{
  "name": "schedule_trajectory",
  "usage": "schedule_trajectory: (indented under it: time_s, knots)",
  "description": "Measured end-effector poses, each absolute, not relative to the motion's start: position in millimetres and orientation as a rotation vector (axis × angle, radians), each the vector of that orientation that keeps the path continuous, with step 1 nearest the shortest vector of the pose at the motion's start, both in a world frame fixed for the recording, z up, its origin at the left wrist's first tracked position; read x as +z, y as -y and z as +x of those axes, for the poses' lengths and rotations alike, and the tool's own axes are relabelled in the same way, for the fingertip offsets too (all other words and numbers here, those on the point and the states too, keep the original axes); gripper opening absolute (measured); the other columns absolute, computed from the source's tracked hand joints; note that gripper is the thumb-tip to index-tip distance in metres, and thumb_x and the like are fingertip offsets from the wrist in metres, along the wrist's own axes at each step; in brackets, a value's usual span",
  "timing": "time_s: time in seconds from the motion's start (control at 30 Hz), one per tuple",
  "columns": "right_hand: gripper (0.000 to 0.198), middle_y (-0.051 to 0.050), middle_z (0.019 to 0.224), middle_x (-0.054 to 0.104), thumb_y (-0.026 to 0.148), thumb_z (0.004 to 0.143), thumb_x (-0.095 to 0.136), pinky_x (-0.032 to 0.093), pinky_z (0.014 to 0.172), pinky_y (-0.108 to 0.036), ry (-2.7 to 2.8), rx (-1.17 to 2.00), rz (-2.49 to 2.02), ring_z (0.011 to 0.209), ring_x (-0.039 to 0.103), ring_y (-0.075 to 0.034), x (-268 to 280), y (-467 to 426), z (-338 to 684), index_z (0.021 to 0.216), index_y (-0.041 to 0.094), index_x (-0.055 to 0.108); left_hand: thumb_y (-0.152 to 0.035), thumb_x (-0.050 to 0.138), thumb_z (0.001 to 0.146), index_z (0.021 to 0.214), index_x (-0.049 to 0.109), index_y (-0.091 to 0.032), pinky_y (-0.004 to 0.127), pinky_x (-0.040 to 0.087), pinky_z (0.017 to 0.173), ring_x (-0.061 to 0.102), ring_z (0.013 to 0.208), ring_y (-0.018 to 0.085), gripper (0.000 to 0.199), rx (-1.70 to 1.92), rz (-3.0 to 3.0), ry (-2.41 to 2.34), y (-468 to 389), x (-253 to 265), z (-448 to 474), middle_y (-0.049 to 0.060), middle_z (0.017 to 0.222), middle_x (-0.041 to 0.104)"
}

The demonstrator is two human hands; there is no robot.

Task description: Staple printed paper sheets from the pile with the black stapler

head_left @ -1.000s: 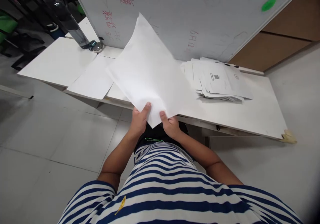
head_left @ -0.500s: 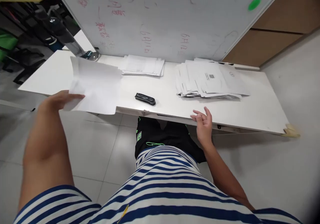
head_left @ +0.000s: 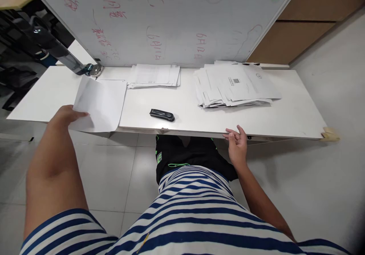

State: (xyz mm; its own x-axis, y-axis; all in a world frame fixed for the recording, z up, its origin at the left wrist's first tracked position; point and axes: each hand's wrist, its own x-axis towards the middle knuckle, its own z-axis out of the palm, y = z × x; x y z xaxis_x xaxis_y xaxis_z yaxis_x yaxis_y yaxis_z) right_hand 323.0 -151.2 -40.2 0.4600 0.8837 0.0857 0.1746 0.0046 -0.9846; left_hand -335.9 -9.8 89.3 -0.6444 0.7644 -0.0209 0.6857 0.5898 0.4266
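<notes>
My left hand (head_left: 67, 115) grips the left edge of a white sheet of paper (head_left: 98, 105), thumb on top and the other fingers hidden. The sheet lies over the left part of the white table, with another paper's edge showing behind it. My right hand (head_left: 238, 144) hovers at the table's front edge, fingers apart and holding nothing. Between the hands lies a black stapler (head_left: 162, 114). Behind the stapler sits a small stack of printed papers (head_left: 155, 75). To the right is a larger, uneven pile of papers (head_left: 236, 84) with a printed code on its top sheet.
A whiteboard (head_left: 171, 19) with red writing stands along the back of the white table (head_left: 296, 110). At the back left, a dark stick vacuum cleaner (head_left: 54, 46) leans by the board. Brown panels (head_left: 305, 38) and a wall border the right side.
My left hand has lowered the white sheet onto the table's left part, exposing a paper edge behind it. The camera view has shifted somewhat. My right hand stays open near the front edge.
</notes>
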Motion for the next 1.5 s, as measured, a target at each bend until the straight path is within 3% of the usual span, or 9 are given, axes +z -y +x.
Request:
schedule_trajectory:
  time_s: [0.1, 0.17, 0.33, 0.5, 0.63, 0.7, 1.0, 1.27, 1.5]
  knots:
    - [0.055, -0.010, 0.119, 0.071, 0.047, 0.094, 0.058, 0.057, 0.090, -0.044, 0.992, 0.715, -1.496, 0.090, 0.073, -0.020, -44, 151, 323, 0.143, 0.026, 0.045, -0.042, 0.089, 0.062, 0.067, 0.054, -0.016, 0.070, 0.045, 0.099, 0.064, 0.113, 0.040, 0.044, 0.169, 1.034, -2.668, -5, 78, -345, 0.005, 0.069, 0.064]
    - [0.055, -0.011, 0.122, 0.069, 0.046, 0.095, 0.057, 0.057, 0.091, -0.044, 1.012, 0.701, -1.508, 0.093, 0.073, -0.021, -46, 151, 323, 0.144, 0.026, 0.045, -0.037, 0.087, 0.063, 0.085, 0.057, -0.014, 0.070, 0.039, 0.106, 0.054, 0.130, 0.046, 0.045, 0.086, 1.113, -2.794, -8, 71, -343, 0.019, 0.110, 0.071]
    - [0.042, -0.013, 0.126, 0.068, 0.044, 0.097, 0.052, 0.057, 0.091, -0.048, 1.223, 0.424, -1.633, 0.095, 0.070, -0.024, -38, 145, 333, 0.134, 0.025, 0.058, -0.059, 0.061, 0.083, 0.137, 0.037, -0.012, 0.072, 0.011, 0.118, 0.011, 0.155, 0.047, 0.076, 0.489, 1.545, -2.953, 13, 54, -307, 0.026, 0.166, 0.020]
    - [0.039, -0.015, 0.128, 0.067, 0.041, 0.099, 0.046, 0.054, 0.102, -0.047, 1.523, 0.063, -1.619, 0.120, 0.063, -0.028, -13, 88, 359, 0.127, 0.022, 0.065, -0.054, 0.059, 0.088, 0.141, 0.042, -0.017, 0.067, 0.012, 0.122, 0.017, 0.153, 0.043, 0.067, 0.954, 1.905, -2.661, 22, 51, -232, 0.016, 0.163, 0.028]
    - [0.054, -0.016, 0.154, 0.049, 0.050, 0.097, 0.047, 0.032, 0.121, -0.056, 1.671, -0.079, -1.753, 0.148, 0.038, -0.032, -1, 24, 378, 0.141, 0.020, 0.055, -0.046, 0.054, 0.094, 0.131, 0.054, -0.012, 0.057, 0.025, 0.121, 0.043, 0.139, 0.034, 0.050, 1.088, 2.230, -2.091, 37, 46, -129, 0.018, 0.141, 0.055]
    - [0.059, -0.014, 0.158, 0.045, 0.054, 0.096, 0.047, 0.023, 0.122, -0.063, 1.722, -0.031, -1.853, 0.151, 0.033, -0.034, -1, 4, 383, 0.145, 0.021, 0.051, -0.046, 0.054, 0.095, 0.132, 0.055, -0.020, 0.056, 0.026, 0.122, 0.038, 0.145, 0.034, 0.046, 1.052, 2.250, -1.958, 52, 36, -78, 0.014, 0.145, 0.054]
    - [0.052, -0.013, 0.156, 0.049, 0.053, 0.099, 0.047, 0.013, 0.121, -0.068, 1.825, 0.011, -1.895, 0.148, 0.042, -0.033, -8, -1, 387, 0.138, 0.022, 0.060, -0.047, 0.050, 0.096, 0.139, 0.053, -0.016, 0.053, 0.025, 0.121, 0.029, 0.152, 0.035, 0.053, 1.153, 2.125, -2.044, 67, -31, 4, 0.019, 0.153, 0.048]
    - [0.040, -0.009, 0.137, 0.068, 0.034, 0.104, 0.037, 0.015, 0.125, -0.059, 1.769, -0.027, -1.755, 0.136, 0.056, -0.025, -7, -3, 391, 0.121, 0.022, 0.071, -0.044, 0.052, 0.095, 0.141, 0.053, -0.015, 0.052, 0.027, 0.121, 0.029, 0.152, 0.034, 0.054, 1.125, 2.203, -2.068, 67, -32, 4, 0.019, 0.153, 0.048]
    - [0.032, -0.005, 0.129, 0.072, 0.042, 0.097, 0.050, 0.013, 0.124, -0.062, 1.561, 0.270, -1.664, 0.133, 0.058, -0.025, 0, -5, 391, 0.103, 0.027, 0.077, -0.047, 0.051, 0.095, 0.140, 0.053, -0.016, 0.052, 0.028, 0.121, 0.029, 0.153, 0.034, 0.055, 1.132, 2.150, -2.079, 67, -33, 4, 0.019, 0.153, 0.048]
